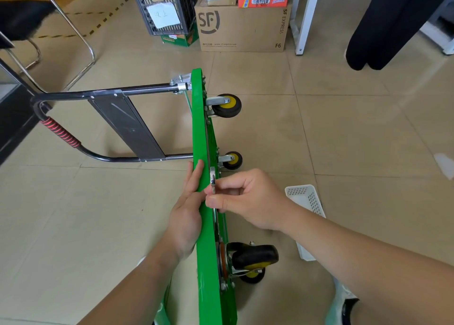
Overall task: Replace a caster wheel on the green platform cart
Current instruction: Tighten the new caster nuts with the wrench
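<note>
Cart (199, 118) on edge (floor (344, 133) beside)

Single head-worn wide-angle view, pitched forward and down, close over cart (200, 128), boxes (242, 27) far ahead.

Top centre: SF Express cardboard box (242, 27), with a black crate (167, 7) left of it. Chair frame (81, 37) upper left. White basket (307, 202) lower right on the floor.

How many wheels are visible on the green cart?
4 wheels: the far upper wheel, the far lower wheel, the big near wheel, and a small wheel partly hidden below it.
</note>
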{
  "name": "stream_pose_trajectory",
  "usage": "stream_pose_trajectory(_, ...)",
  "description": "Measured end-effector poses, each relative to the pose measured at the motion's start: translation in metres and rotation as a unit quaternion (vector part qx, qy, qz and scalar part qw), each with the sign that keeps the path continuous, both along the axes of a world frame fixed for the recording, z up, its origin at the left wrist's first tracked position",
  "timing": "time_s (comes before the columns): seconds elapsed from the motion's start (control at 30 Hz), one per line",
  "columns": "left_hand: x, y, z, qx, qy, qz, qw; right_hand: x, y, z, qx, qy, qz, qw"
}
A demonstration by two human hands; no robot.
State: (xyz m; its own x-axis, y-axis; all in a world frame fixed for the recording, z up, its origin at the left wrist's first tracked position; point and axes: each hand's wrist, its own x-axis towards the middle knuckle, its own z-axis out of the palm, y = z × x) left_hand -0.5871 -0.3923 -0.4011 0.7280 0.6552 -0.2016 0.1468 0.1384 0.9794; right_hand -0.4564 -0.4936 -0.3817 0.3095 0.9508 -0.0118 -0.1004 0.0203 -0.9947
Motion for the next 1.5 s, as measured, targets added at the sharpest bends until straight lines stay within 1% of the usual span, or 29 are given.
stream_pose_trajectory(0.07, 0.0, -0.001, 0.0, 0.012, 0.004, 0.006, 1.0, 0.002, 0.004, -0.002, -0.011, 0.03, -0.023, 0.999)
stream_pose_trajectory(0.2, 0.0, 0.0, -0.005, 0.01, 0.001, 0.001, 1.0, 0.011, 0.019, -0.016, -0.074, 0.08, -0.077, 0.991)
stream_pose_trajectory(0.37, -0.002, 0.005, -0.011, -0.01, -0.009, 0.005, 1.0, 0.012, 0.041, -0.038, -0.152, 0.176, -0.072, 0.97)
stream_pose_trajectory(0.7, -0.001, 0.004, -0.012, -0.003, -0.014, -0.001, 1.0, 0.013, 0.045, -0.067, -0.188, 0.196, -0.103, 0.957)
stream_pose_trajectory(0.93, -0.002, 0.004, -0.012, -0.003, -0.006, 0.0, 1.0, 0.012, 0.044, -0.074, -0.233, 0.19, -0.114, 0.947)
stream_pose_trajectory(1.03, 0.0, 0.003, -0.008, 0.004, 0.004, 0.004, 1.0, 0.017, 0.046, -0.06, -0.212, 0.179, -0.115, 0.954)
stream_pose_trajectory(1.17, 0.0, 0.0, -0.004, 0.022, 0.023, 0.003, 0.999, 0.038, 0.045, -0.021, -0.111, 0.163, -0.16, 0.967)
stream_pose_trajectory(1.23, -0.001, -0.001, -0.001, 0.02, 0.025, 0.007, 0.999, 0.037, 0.037, -0.004, -0.078, 0.145, -0.144, 0.976)
stream_pose_trajectory(1.37, -0.001, -0.002, 0.003, 0.03, 0.025, 0.006, 0.999, 0.014, 0.017, 0.004, -0.073, 0.105, -0.113, 0.985)
stream_pose_trajectory(1.5, -0.001, -0.003, 0.005, 0.045, 0.041, 0.005, 0.998, 0.007, 0.007, 0.01, -0.057, 0.103, -0.115, 0.986)
